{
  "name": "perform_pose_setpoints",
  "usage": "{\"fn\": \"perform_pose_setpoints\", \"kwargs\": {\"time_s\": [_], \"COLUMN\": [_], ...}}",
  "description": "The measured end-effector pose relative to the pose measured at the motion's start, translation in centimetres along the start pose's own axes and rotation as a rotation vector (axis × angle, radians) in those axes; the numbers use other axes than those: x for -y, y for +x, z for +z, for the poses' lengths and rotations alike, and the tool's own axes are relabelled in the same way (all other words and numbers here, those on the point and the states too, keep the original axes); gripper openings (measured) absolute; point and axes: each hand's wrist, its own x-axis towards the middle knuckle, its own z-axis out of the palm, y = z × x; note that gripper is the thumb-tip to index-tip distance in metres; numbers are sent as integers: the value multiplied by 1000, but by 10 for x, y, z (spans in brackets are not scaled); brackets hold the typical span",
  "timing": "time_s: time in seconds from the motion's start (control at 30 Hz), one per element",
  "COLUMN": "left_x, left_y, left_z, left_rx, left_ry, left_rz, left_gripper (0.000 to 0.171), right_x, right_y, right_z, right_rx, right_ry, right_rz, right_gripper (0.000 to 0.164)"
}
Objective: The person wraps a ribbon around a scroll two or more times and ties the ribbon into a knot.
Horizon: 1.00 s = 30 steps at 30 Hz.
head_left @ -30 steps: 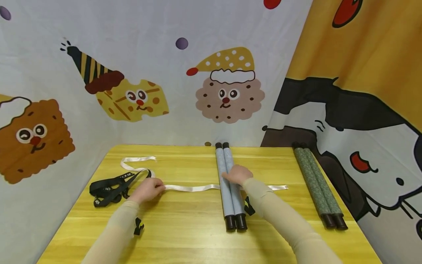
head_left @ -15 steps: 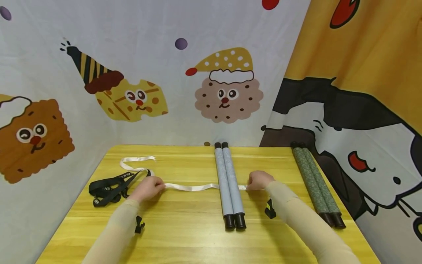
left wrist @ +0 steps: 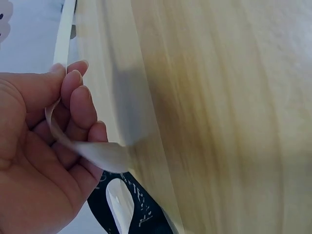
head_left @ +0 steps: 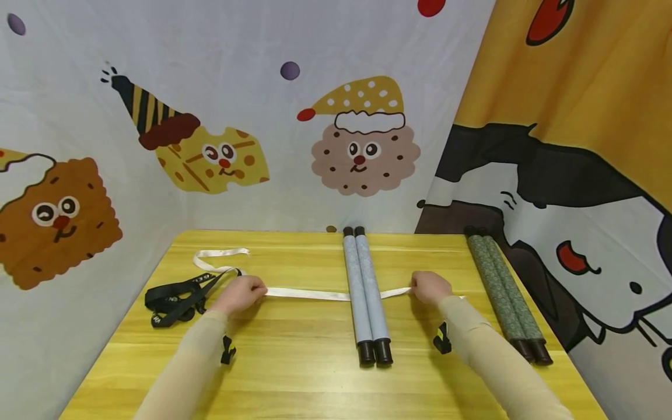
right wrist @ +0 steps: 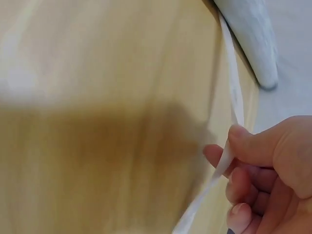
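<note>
A white ribbon (head_left: 310, 294) runs straight across the table and passes under a pale blue two-roller scroll (head_left: 366, 291) with dark brown end knobs. On the scroll's left, my left hand (head_left: 241, 293) pinches the ribbon between thumb and fingers; in the left wrist view the loose part curls down past the palm. On the other side my right hand (head_left: 430, 287) pinches it too, and its free end (right wrist: 195, 207) hangs below the thumb in the right wrist view. Between hand and scroll the ribbon rises slightly on the right.
Left of my left hand lies a bunched black lanyard (head_left: 175, 300) with white lettering, the ribbon's far tail (head_left: 220, 253) curving behind it. A green two-roller scroll (head_left: 506, 294) lies along the right side of the wooden table (head_left: 294, 373). A printed curtain (head_left: 294, 204) hangs behind.
My right hand has left the blue scroll, moved right and taken the ribbon there. The ribbon has gone from wavy to straight. My left hand keeps its pinch, shifting only slightly.
</note>
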Motion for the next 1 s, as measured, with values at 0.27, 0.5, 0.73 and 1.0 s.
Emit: {"fn": "perform_pose_setpoints", "kwargs": {"time_s": [0.27, 0.5, 0.73, 1.0], "left_x": [-4, -5, -7, -7], "left_y": [8, 11, 10, 9], "left_z": [5, 5, 4, 7], "left_rx": [3, 2, 4, -1], "left_ry": [-10, 8, -14, -20], "left_rz": [-3, 26, 11, 18], "left_gripper": [15, 10, 10, 12], "right_x": [-42, -81, -106, -121], "right_y": [-2, -12, -24, -30], "right_z": [-34, -66, -88, -101], "right_rx": [-11, -116, -316, -469], "right_ry": [90, 164, 200, 253], "right_rz": [125, 210, 357, 462], "right_gripper": [12, 16, 20, 21]}}
